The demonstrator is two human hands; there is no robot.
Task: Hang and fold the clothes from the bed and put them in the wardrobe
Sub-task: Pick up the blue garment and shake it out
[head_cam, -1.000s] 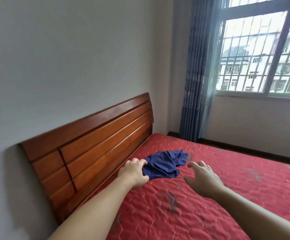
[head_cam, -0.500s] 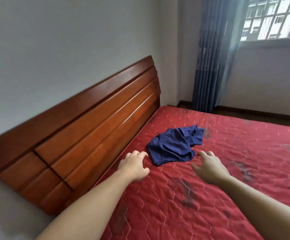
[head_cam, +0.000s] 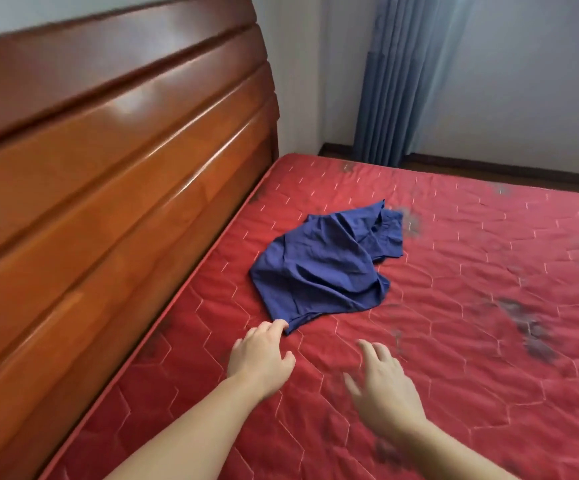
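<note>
A crumpled dark blue garment lies on the red quilted mattress, close to the headboard side. My left hand reaches along the mattress, its fingertips touching the garment's near corner, fingers loosely bent and holding nothing. Just right of it, my right hand hovers over the mattress with fingers spread, a short way in front of the garment and apart from it.
A brown wooden headboard runs along the left. A blue curtain hangs in the far corner against the grey wall. A dark skirting board and a strip of floor show beyond the mattress's far edge.
The view has tilted down and moved closer to the bed; the window is out of sight. Both hands sit nearer me relative to the garment, which has not moved.
</note>
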